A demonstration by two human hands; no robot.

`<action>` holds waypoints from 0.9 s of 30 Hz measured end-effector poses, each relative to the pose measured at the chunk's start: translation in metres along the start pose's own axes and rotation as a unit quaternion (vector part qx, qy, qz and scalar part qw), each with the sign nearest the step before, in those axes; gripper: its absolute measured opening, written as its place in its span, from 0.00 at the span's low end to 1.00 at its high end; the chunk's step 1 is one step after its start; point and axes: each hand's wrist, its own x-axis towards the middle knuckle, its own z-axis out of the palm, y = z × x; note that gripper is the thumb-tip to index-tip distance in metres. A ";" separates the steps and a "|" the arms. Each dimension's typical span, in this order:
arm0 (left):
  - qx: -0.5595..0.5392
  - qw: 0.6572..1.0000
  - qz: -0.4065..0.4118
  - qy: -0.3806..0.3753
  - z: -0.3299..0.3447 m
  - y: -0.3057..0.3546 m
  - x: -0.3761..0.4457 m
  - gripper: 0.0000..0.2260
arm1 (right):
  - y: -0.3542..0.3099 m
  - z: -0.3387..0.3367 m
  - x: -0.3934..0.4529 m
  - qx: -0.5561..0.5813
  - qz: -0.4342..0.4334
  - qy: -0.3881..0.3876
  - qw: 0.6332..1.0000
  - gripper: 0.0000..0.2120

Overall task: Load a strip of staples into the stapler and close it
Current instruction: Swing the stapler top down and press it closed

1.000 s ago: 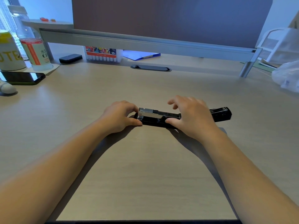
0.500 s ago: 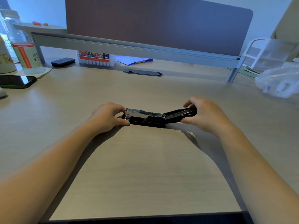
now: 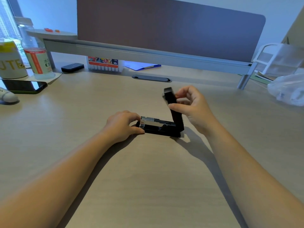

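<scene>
the stapler (image 3: 158, 129) lies near the middle of the desk (image 3: 148, 186), its base flat and its black lid (image 3: 172, 104) swung up almost upright at the right end, leaving the silver staple channel (image 3: 148, 121) bare. the left hand (image 3: 122, 125) pinches the left end of the base, thumb on the near side and fingers over the top. the right hand (image 3: 193, 106) grips the raised lid between thumb and fingers, near its top. nothing lies between the forearms and the stapler.

along the left edge stand a yellow-lettered can (image 3: 11, 63) and a clear bottle (image 3: 37, 51), with a dark phone (image 3: 24, 86) flat in front of them. toward the far edge sit a small black box (image 3: 72, 67), a pack of markers (image 3: 104, 64), a blue folder (image 3: 143, 66) and a dark oval cable slot (image 3: 151, 78). near the far right corner are a clear plastic bag (image 3: 287, 89) and a pale tray rack (image 3: 279, 60). the desk is light wood grain; a dark divider panel (image 3: 164, 27) on a grey rail backs it, with a pale wall behind.
</scene>
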 end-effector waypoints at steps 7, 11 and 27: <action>-0.005 1.000 -0.002 0.000 0.002 -0.001 0.002 0.18 | 0.010 0.023 0.006 -0.105 -0.019 -0.024 0.994 0.17; -0.003 1.000 -0.003 0.006 0.003 -0.001 0.004 0.19 | 0.017 0.033 0.004 -0.168 -0.030 -0.068 0.983 0.16; -0.212 0.975 -0.071 0.019 0.003 0.008 0.003 0.25 | 0.039 0.002 -0.022 -0.263 0.092 -0.083 0.957 0.18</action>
